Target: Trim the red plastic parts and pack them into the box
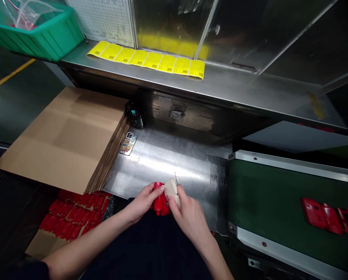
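My left hand point(143, 202) is closed round one side of a glossy red plastic part point(159, 199), held in front of my body at the near edge of the metal table. Against the part's right side, my right hand point(187, 212) grips a folded off-white cloth point(171, 187). A thin pointed metal blade point(176, 178) also sticks up from the right fingers; its handle is hidden in the hand. The right fingers hide some of the part's lower right side.
A green conveyor point(267, 198) with red parts point(322, 216) lies at right. Stacked cardboard sheets point(65, 136) stand left, above a box of red parts point(74, 214). A phone point(128, 144) and black container point(135, 114) sit behind. Yellow labels point(150, 60) and a green bin point(45, 37) occupy the shelf.
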